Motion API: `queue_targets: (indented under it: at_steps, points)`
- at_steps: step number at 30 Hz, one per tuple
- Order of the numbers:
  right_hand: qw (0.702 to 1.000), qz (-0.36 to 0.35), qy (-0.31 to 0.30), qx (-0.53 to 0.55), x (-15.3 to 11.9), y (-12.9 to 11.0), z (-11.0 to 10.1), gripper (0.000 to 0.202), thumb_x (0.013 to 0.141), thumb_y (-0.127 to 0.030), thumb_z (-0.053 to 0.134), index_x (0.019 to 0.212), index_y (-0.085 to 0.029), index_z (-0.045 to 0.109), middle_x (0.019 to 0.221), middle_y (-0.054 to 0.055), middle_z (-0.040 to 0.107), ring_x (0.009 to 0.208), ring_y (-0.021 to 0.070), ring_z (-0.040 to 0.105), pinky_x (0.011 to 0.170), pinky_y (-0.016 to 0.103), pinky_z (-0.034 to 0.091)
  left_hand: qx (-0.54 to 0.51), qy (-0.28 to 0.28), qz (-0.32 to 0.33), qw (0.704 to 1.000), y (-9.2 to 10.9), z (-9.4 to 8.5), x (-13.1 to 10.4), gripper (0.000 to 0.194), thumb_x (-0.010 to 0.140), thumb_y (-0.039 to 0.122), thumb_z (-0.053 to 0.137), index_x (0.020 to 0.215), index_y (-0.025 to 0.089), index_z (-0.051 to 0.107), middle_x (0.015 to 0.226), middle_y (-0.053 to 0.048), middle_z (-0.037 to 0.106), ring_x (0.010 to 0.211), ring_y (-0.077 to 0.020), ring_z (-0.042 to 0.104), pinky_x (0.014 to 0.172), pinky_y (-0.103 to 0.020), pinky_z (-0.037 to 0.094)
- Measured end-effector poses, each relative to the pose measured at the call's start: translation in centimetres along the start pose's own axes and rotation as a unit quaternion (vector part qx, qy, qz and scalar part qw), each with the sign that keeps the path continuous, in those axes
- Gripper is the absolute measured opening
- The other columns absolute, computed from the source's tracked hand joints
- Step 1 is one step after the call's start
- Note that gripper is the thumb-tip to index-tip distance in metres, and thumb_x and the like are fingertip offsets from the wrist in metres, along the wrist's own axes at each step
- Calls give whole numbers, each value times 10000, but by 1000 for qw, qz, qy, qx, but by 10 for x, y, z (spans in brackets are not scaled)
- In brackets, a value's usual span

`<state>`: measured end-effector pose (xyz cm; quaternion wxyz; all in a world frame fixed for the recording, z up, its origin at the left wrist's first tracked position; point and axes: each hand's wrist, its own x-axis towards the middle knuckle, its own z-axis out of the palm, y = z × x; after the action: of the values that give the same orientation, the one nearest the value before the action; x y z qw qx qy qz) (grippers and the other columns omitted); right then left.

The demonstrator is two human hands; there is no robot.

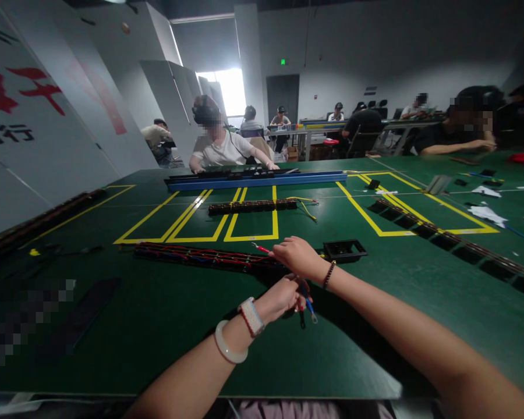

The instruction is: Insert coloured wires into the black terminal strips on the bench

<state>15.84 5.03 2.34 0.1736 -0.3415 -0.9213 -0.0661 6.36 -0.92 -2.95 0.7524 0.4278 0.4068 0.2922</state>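
My left hand (283,297), with a pale bangle and a watch at the wrist, is closed on a few short wires with blue sleeves and metal ring ends (309,308) that hang below the fingers. My right hand (297,257), a bead bracelet at its wrist, rests on the right end of a long black strip threaded with red and blue wires (205,257) and pinches a red-tipped wire (261,248) there. Both hands are close together above the green table (166,326).
A small black open frame (344,250) lies just right of my hands. A second wired strip (253,205) sits inside yellow floor-style markings, and a blue rail (253,180) lies beyond it. A black strip (454,238) runs along the right. Several people sit working at the far side.
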Motion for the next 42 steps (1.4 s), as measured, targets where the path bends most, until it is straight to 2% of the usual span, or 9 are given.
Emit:
queue_targets:
  at_steps: [4,10,14,18,23,26,32,37,42]
  points:
    - [1000,-11,16,16,-11,5,0,392,966,-363,311,743,-159,561,688,46,572,668,155,470,653,271,282,-12,-11,-10,1000,2,-1,-2,173,877,230,363,777,131,464,609,-43,604,387,-64,484,420,-181,340]
    - [998,-43,34,12,-55,35,-7,335,940,-374,356,1077,-166,579,871,79,577,816,191,481,783,324,331,-12,-43,-32,999,9,-2,-8,230,918,282,325,859,112,469,719,-89,636,507,-102,587,482,-202,415]
    - [997,-45,22,-56,-76,49,4,274,922,-250,390,1084,-158,592,878,88,591,843,195,493,823,344,339,9,-40,-23,999,11,-3,-10,174,904,293,372,888,131,435,726,-80,639,511,-100,590,487,-197,424]
    - [996,-47,17,-75,-81,53,15,265,899,-186,416,1097,-168,591,863,79,602,833,187,500,825,339,347,70,-30,-27,997,13,-6,-10,172,894,314,375,896,147,416,655,-38,619,458,-92,559,451,-190,407]
    - [997,-29,15,-69,-80,52,16,254,894,-196,432,1085,-174,598,859,72,606,834,187,502,826,332,341,194,-20,-28,981,20,-9,-13,345,873,461,338,877,139,462,532,9,564,325,-66,434,363,-170,298]
    - [998,-25,15,-62,-80,51,14,254,892,-200,436,1087,-174,597,858,71,607,835,185,503,824,328,338,262,-25,-17,965,28,-13,-16,414,862,477,339,800,113,528,466,26,516,283,-43,340,345,-170,240]
    - [999,-16,12,-47,-79,51,15,247,891,-208,439,1066,-174,610,851,77,612,831,187,513,818,339,346,318,-72,-31,945,38,-23,-18,467,840,504,379,753,99,594,416,41,469,289,-32,286,343,-171,191]
    - [997,16,62,37,-78,43,11,274,913,-239,411,1137,-187,561,952,80,609,887,197,522,832,363,388,233,-94,-37,967,29,-23,-12,426,814,527,424,847,116,530,632,-40,628,358,-55,461,367,-168,305]
    - [972,19,130,193,-76,14,5,441,896,-291,449,1318,-204,358,1231,111,492,1137,218,446,943,404,395,168,-77,-38,982,20,-24,-7,367,822,478,445,854,117,506,624,-51,622,457,-112,589,355,-150,290]
